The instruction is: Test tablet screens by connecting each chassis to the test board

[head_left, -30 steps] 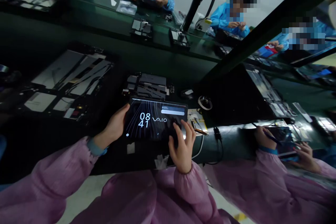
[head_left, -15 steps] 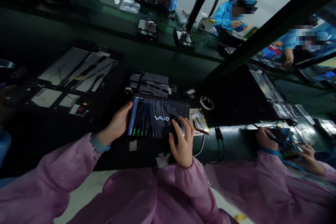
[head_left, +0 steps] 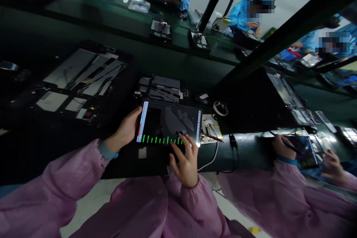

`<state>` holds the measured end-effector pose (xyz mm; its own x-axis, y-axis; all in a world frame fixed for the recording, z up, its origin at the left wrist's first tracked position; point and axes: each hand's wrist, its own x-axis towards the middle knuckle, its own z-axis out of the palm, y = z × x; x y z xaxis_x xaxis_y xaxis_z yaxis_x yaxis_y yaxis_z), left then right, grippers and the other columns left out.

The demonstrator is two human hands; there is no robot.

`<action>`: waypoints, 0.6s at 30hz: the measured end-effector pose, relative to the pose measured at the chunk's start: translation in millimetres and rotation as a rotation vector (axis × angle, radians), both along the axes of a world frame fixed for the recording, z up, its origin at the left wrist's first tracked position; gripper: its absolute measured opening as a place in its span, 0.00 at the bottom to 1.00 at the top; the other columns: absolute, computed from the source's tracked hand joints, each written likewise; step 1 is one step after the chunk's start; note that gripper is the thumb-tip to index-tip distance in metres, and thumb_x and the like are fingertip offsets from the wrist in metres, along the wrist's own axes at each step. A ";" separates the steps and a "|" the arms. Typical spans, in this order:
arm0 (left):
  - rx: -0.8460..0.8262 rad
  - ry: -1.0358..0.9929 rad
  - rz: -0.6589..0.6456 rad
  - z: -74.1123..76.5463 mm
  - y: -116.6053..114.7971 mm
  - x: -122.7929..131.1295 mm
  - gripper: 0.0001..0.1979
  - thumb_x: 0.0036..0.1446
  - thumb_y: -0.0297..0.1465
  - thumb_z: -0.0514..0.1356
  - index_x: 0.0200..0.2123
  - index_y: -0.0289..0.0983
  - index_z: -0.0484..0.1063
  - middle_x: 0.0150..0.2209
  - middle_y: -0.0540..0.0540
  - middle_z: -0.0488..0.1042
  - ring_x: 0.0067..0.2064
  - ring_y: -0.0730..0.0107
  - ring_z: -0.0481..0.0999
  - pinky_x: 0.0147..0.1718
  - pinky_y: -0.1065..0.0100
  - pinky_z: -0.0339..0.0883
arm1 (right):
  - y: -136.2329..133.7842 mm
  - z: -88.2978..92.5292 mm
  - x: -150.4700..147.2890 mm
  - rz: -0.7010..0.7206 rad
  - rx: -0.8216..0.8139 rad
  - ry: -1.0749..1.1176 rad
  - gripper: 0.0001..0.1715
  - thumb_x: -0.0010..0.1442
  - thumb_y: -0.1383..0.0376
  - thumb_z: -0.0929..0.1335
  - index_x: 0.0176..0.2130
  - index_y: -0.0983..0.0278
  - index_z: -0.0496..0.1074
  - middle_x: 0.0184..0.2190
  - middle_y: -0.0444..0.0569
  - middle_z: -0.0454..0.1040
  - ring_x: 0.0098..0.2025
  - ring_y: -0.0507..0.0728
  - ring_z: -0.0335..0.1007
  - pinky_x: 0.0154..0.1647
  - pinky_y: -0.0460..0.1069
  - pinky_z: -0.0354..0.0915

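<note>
A tablet with a lit screen is held tilted above the dark bench. My left hand grips its left edge, with the thumb at the upper left corner. Green bars run along the bottom of the screen, beside a dark picture and light strips at both sides. My right hand is at the lower right of the screen, fingers spread, the fingertips over the glass; whether they touch it I cannot tell. Just behind the tablet lies an opened device with flat battery cells and black ribbon cables.
A larger opened device lies at left. Right of the tablet are a circuit board, a roll of tape and a black cable connector. A co-worker's hand holds another tablet at right. People in blue work across the bench.
The tablet's screen has gone from a VAIO logo picture to a darker one with more green bars. My right hand has moved left and down across the screen.
</note>
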<state>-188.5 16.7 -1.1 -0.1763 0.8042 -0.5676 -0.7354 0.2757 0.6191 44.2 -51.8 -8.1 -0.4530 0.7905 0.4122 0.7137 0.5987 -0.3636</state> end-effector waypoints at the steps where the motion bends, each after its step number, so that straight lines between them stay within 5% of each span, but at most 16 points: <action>1: -0.009 -0.004 0.002 1.5 -0.2 0.7 0.12 0.56 0.30 0.61 0.44 0.33 0.75 0.40 0.44 0.80 0.42 0.61 0.79 0.44 0.63 0.73 | 0.0 2.8 1.7 -0.008 0.006 0.009 0.20 0.61 0.68 0.64 0.53 0.61 0.71 0.59 0.55 0.61 0.63 0.67 0.52 0.57 0.66 0.61; 4: -0.056 -0.006 -0.004 5.3 -1.5 2.8 0.10 0.59 0.29 0.58 0.43 0.33 0.75 0.39 0.45 0.81 0.43 0.61 0.79 0.44 0.64 0.73 | 3.9 9.7 26.1 -0.103 0.044 0.108 0.19 0.62 0.69 0.63 0.53 0.61 0.70 0.56 0.55 0.65 0.60 0.65 0.58 0.56 0.63 0.62; 7: -0.069 0.044 -0.003 5.7 -2.7 1.8 0.09 0.59 0.27 0.57 0.41 0.34 0.76 0.37 0.46 0.81 0.43 0.60 0.79 0.44 0.64 0.74 | 23.3 9.5 76.3 -0.384 0.106 0.230 0.17 0.64 0.70 0.60 0.49 0.62 0.72 0.48 0.55 0.71 0.51 0.61 0.68 0.51 0.58 0.66; 10: -0.068 0.110 -0.012 5.9 -1.3 -3.0 0.09 0.58 0.26 0.57 0.39 0.35 0.76 0.37 0.48 0.81 0.45 0.60 0.79 0.45 0.63 0.75 | 58.1 3.2 127.7 -0.537 -0.016 0.167 0.13 0.65 0.66 0.61 0.42 0.64 0.74 0.37 0.52 0.75 0.38 0.57 0.72 0.40 0.52 0.68; 13: -0.092 0.187 -0.045 10.1 1.2 -7.3 0.10 0.57 0.26 0.57 0.39 0.38 0.77 0.36 0.50 0.81 0.48 0.59 0.78 0.46 0.62 0.75 | 93.7 -3.9 153.0 -0.415 -0.235 0.030 0.09 0.62 0.66 0.65 0.40 0.65 0.74 0.36 0.50 0.75 0.36 0.55 0.72 0.40 0.49 0.67; 18: -0.142 0.465 -0.114 9.9 2.1 -9.6 0.11 0.51 0.34 0.60 0.39 0.47 0.77 0.38 0.53 0.81 0.58 0.59 0.70 0.49 0.63 0.74 | 123.2 -5.6 148.6 -0.250 -0.367 -0.074 0.11 0.54 0.74 0.67 0.39 0.66 0.73 0.32 0.46 0.72 0.34 0.52 0.69 0.38 0.46 0.64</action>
